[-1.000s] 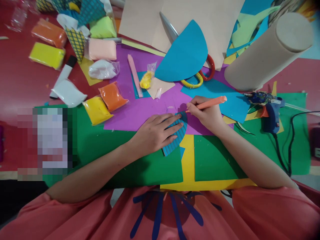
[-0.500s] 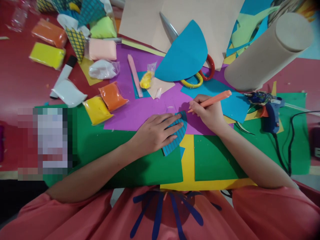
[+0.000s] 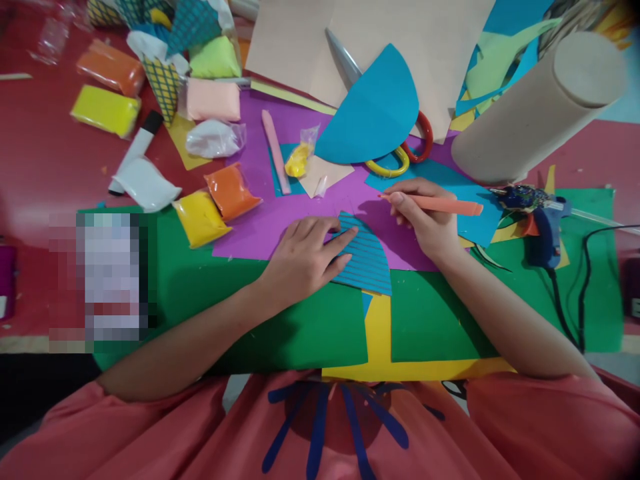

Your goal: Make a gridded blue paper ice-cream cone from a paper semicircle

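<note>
Rotated since 0.5 s ago: your blue, dark-striped paper wedge (image 3: 367,260), now across the flat purple sheet (image 3: 255,230) & flat green sheets (image 3: 435,327) covering the red tabletop (image 3: 40,160). Your L hand (image 3: 305,263) rests on it, fingers loosely spread; R hand (image 3: 425,217) grips a slim coral pen (image 3: 467,208), tip off the wedge. Blue glue gun (image 3: 547,233) to your R, big beige cylinder (image 3: 535,120) beyond; plastic-wrapped coloured packs (image 3: 203,219) upper L.

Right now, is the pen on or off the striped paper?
Off: the pen has purple sheet between its tip and the striped paper.
</note>
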A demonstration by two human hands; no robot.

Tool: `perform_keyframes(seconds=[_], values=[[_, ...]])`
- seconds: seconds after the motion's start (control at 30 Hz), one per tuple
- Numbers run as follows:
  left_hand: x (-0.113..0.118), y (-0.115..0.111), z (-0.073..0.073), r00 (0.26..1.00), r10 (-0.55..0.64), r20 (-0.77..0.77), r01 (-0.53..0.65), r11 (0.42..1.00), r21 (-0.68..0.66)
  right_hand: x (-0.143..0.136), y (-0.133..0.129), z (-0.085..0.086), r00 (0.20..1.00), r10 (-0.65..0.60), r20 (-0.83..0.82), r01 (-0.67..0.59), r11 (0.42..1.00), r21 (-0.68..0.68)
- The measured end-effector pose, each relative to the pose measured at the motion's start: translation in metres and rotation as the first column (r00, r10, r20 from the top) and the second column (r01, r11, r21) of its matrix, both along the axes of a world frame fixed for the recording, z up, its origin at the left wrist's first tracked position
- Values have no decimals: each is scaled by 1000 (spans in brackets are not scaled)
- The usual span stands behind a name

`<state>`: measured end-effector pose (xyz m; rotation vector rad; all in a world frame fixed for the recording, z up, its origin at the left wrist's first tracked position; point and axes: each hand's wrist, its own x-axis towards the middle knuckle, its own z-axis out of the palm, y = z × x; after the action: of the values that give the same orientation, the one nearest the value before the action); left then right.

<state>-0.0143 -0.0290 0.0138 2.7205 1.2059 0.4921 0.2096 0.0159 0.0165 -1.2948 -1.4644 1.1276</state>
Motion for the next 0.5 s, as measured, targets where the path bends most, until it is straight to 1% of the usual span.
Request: perform_keyframes(seconds=[0.13, 0.2, 0.27, 0.33, 0.37, 0.43, 0.47, 0.5], values=[[-2, 1, 2, 985, -165, 58, 165, 986, 16, 2, -1, -3, 999, -25, -23, 25, 1000, 2], [-2, 2, 3, 972, -232, 37, 232, 973, -2, 3, -2, -5, 999, -34, -40, 34, 999, -1], [-2, 2, 2, 964, -267, 0, 267, 963, -22, 3, -3, -5, 998, -26, -52, 26, 1000, 12], [-2, 2, 0, 958, -286, -32, 285, 958, -32, 2, -5, -3, 999, 40, -32, -38, 999, 38], [-2, 3, 0, 956, -290, -42, 289, 957, -32, 1, -6, -1, 995, 101, 0, -101, 994, 50], [-2, 4, -2, 956, -288, -52, 287, 958, -15, 0, -8, 2, 968, 232, 99, -240, 968, 73], [-3, 5, -2, 959, -278, -54, 279, 960, 2, 0, -9, 3, 950, 273, 153, -287, 954, 83], [-3, 7, -2, 963, -263, -55, 265, 964, 21, 0, -9, 3, 938, 288, 195, -309, 947, 90]])
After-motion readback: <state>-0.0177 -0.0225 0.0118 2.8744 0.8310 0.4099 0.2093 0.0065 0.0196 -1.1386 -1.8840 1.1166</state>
